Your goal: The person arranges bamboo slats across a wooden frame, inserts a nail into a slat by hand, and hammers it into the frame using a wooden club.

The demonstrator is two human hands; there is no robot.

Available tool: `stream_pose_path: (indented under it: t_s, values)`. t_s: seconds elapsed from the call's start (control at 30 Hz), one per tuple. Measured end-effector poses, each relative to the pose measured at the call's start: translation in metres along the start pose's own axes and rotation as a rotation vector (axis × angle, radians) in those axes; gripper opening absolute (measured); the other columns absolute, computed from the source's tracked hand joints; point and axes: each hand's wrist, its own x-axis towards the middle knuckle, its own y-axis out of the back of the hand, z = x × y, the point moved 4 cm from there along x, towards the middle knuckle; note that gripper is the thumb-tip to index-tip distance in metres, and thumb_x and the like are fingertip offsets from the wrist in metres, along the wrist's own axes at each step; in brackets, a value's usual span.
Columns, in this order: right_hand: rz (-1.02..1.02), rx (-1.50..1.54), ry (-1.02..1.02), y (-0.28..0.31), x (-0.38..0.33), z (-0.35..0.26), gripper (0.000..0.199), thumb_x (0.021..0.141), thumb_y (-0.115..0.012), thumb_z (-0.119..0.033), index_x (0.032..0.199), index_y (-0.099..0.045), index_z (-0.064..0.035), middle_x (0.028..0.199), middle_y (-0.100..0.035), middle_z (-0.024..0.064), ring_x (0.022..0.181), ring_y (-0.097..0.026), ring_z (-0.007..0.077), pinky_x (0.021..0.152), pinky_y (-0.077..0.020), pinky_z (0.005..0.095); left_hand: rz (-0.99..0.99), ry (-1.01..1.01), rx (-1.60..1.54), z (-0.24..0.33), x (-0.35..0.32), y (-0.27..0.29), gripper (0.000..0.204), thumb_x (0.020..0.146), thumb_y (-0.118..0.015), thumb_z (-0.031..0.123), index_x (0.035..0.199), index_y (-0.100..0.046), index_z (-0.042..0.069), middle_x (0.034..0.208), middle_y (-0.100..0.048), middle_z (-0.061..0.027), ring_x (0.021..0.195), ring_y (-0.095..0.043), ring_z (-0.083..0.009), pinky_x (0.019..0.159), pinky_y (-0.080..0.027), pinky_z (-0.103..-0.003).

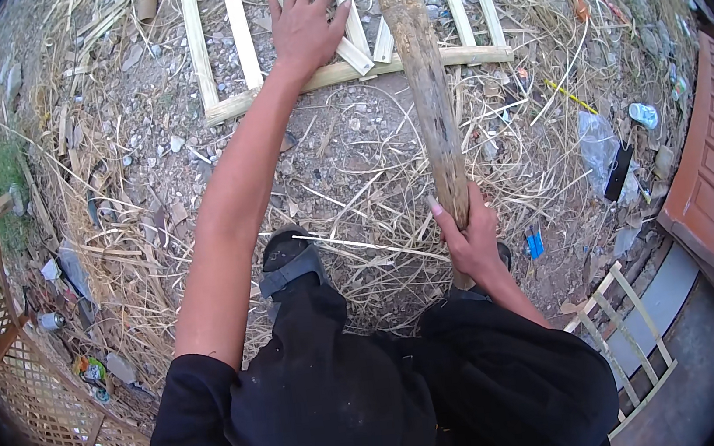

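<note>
Club (436,108) sits in your closed right hand (473,238); your left hand (304,31), fingers spread, rests on the slatted frame (327,77) ahead. Keep these fingers away from the club's head.

the slatted frame (244,42) runs past the top edge, so its far end is out of view. the left hand (304,31) covers part of the strips under it, and the wooden club (431,100) hides a stretch of the crossbar (479,54). some fingers of the right hand (472,241) are out of sight. that hand and the black trousers (494,339) hide most of the right shoe (504,254). the dark rim cuts off the lattice panel (9,349) and brown panel (713,182).
</note>
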Motion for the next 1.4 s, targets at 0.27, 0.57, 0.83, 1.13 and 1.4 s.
stream_pose_path:
  t_s: [0.27,0.57,0.83,1.13,1.4]
  values:
    - [-0.022,0.016,-0.052,-0.004,0.0,0.006,0.035,0.097,-0.071,-0.026,0.111,-0.055,0.0013,0.07,-0.066,0.0165,0.059,-0.068,0.0303,0.056,-0.0502,0.041,0.097,-0.048,0.036,0.01,0.003,0.014,0.052,0.101,-0.052,0.052,0.144,-0.057,0.024,0.147,-0.053,-0.0158,0.136,-0.046,-0.0378,0.117,-0.024,-0.061]
    - [-0.037,0.014,-0.027,-0.007,0.004,0.008,0.037,0.097,-0.071,-0.028,0.112,-0.055,0.0023,0.072,-0.066,0.0168,0.06,-0.068,0.0306,0.057,-0.0503,0.0406,-0.095,0.025,-0.068,0.016,0.011,0.028,0.057,0.098,-0.055,0.048,0.148,-0.055,0.021,0.154,-0.049,-0.0188,0.143,-0.041,-0.0399,0.124,-0.013,-0.062]
    - [-0.05,-0.087,-0.014,-0.007,0.004,0.002,0.041,0.097,-0.072,-0.028,0.118,-0.054,0.0032,0.075,-0.067,0.0207,0.064,-0.069,0.0374,0.059,-0.0514,0.0439,-0.099,0.013,-0.04,0.015,0.004,0.019,0.057,0.099,-0.053,0.047,0.149,-0.055,0.02,0.154,-0.048,-0.0196,0.144,-0.04,-0.0406,0.123,-0.012,-0.064]
    - [0.024,-0.105,0.006,-0.003,0.004,-0.003,0.04,0.097,-0.071,-0.025,0.12,-0.054,0.0034,0.081,-0.069,0.0238,0.07,-0.07,0.0406,0.063,-0.0528,0.0447,-0.207,0.043,-0.007,0.017,0.013,0.023,0.059,0.1,-0.047,0.052,0.15,-0.053,0.02,0.157,-0.044,-0.0188,0.146,-0.035,-0.0447,0.12,-0.009,-0.072]
    - [0.026,-0.158,0.086,-0.004,0.011,-0.011,0.037,0.095,-0.071,-0.022,0.118,-0.055,0.0023,0.082,-0.069,0.0226,0.07,-0.07,0.0398,0.064,-0.0525,0.0452,-0.277,0.011,0.061,0.015,0.008,0.005,0.063,0.102,-0.043,0.053,0.159,-0.037,0.028,0.164,-0.033,-0.018,0.152,-0.021,-0.0517,0.116,-0.003,-0.078]
